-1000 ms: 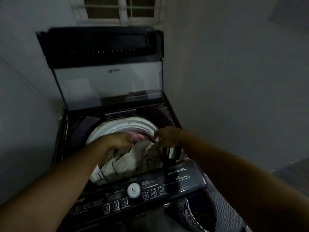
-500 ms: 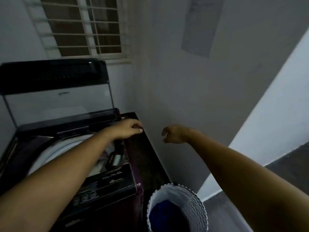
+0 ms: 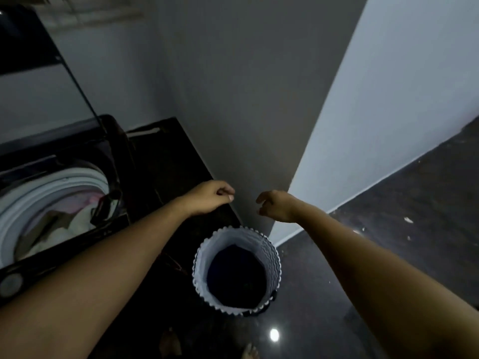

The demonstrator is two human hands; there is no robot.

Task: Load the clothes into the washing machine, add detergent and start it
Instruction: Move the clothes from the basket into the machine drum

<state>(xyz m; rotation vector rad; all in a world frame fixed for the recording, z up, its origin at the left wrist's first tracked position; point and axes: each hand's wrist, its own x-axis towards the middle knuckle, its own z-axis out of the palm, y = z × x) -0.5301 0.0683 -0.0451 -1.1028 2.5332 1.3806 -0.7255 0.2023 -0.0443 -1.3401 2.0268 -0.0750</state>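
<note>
Basket [image 3: 272, 255] on the floor [image 3: 388, 229] holds dark clothes [image 3: 236, 275], likely soft, light and floppy; bunch a handful from the top. Left hand [image 3: 210, 196] and right hand [image 3: 278, 206] hover near, fingers loosely curled, empty.

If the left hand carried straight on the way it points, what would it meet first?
Probably the plain grey wall, just beyond the left hand; the gap is hard to judge. The right hand lies off that line, and the white ribbed laundry basket sits below it.
</note>
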